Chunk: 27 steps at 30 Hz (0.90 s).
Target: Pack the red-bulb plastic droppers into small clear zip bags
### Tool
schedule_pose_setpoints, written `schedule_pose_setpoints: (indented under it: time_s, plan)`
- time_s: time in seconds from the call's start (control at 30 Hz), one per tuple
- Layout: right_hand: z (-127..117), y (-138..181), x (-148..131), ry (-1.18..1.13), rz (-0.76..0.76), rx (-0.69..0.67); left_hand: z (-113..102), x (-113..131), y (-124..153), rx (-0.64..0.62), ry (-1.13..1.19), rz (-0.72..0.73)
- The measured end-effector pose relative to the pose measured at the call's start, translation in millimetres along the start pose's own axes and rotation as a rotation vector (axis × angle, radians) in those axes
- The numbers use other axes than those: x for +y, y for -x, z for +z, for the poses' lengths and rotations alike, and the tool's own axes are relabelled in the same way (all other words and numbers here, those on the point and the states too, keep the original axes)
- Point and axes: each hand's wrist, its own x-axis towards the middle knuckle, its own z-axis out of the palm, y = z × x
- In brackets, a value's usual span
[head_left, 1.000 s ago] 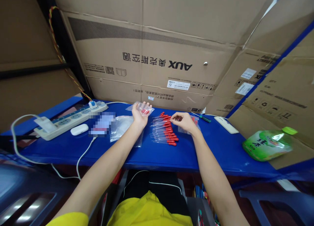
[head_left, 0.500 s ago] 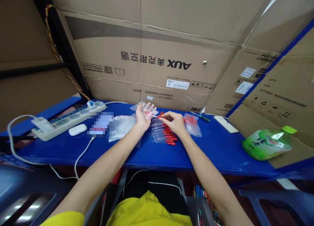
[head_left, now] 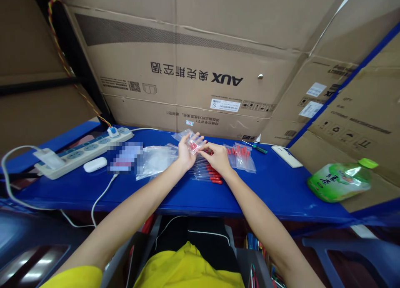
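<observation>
My left hand (head_left: 186,155) is palm up with a small clear plastic bag (head_left: 185,136) held across it. Something red shows through the plastic at the palm. My right hand (head_left: 218,157) pinches thumb and fingers together at the bag's right edge, touching it. Below both hands lies a row of thin clear tubes with red ends (head_left: 216,181), partly covered by the right hand. Flat clear bags (head_left: 156,161) are stacked to the left. Right of my hand lie filled bags of red-ended tubes (head_left: 245,158).
A green-handled screwdriver (head_left: 259,148) and a white flat device (head_left: 286,156) lie behind on the right. A green bottle (head_left: 339,180) rests on its side. A power strip (head_left: 89,150), a white earbud case (head_left: 95,165) and a blurred-out phone (head_left: 126,155) occupy the left. Cardboard (head_left: 200,42) walls the back.
Both hands have shifted slightly closer together, the right fingers now meeting the bag's edge. The thin tube end seen between the hands earlier no longer shows. The view has moved a little.
</observation>
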Motion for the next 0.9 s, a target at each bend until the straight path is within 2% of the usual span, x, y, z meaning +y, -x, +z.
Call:
schedule_pose_setpoints:
  time_s: [0.17,0.43,0.63,0.73,0.9]
  plan:
    - [1.3,-1.2,0.3,0.047,-0.004,0.101,0.7,-4.8,4.6,-0.032,-0.070,-0.013]
    - [2.1,-1.1,-7.1,0.147,0.035,0.151,3.1,-5.6,7.8,-0.052,-0.063,-0.041]
    - [-15.9,-6.6,3.3,0.101,0.002,-0.074,3.6,7.2,-0.1,-0.027,0.011,0.037]
    - [-30.6,-8.2,14.6,0.161,0.075,-0.162,1.4,16.6,-5.7,0.008,0.052,0.075]
    - [-51.9,-6.4,28.2,0.256,0.183,-0.227,-3.2,28.0,-12.5,0.059,0.114,0.095]
